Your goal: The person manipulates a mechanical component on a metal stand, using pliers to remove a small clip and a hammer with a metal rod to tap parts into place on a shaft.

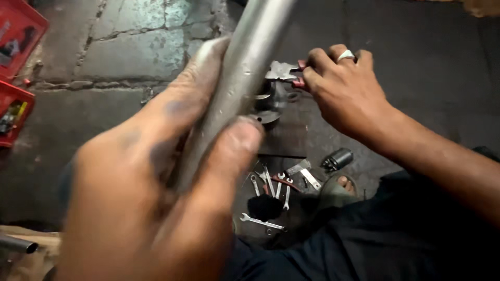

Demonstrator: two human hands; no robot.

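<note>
L hand (140,192) fills the near foreground, blurred, smudged w/ grease. Its grip is closed round a grey metal tube (245,67): thumb on the right side of the tube, fingers wrapped on the left, so the tube runs straight thru the palm and up to the top edge of the frame. Tube is tilted, lower end hidden inside the hand.

R hand (344,88) sits farther off, just right of the tube, ring on one finger. Grip closed on red-handled pliers (292,73); pliers' metal nose points left, reaching to just beside the tube. Right below the nose is a dark round metal part (268,106), partly hidden behind the tube; can't tell whether pliers touch it.

On the floor (130,52), cracked concrete, below both hands: a scatter of small spanners (271,182), one more spanner (260,222) lying apart nearer the person, a black cloth-like lump (264,206), and a small dark cylindrical part (337,158). A sandalled foot (338,187) is near the spanners. Red trays (15,67) at far left edge, well apart from both hands.
</note>
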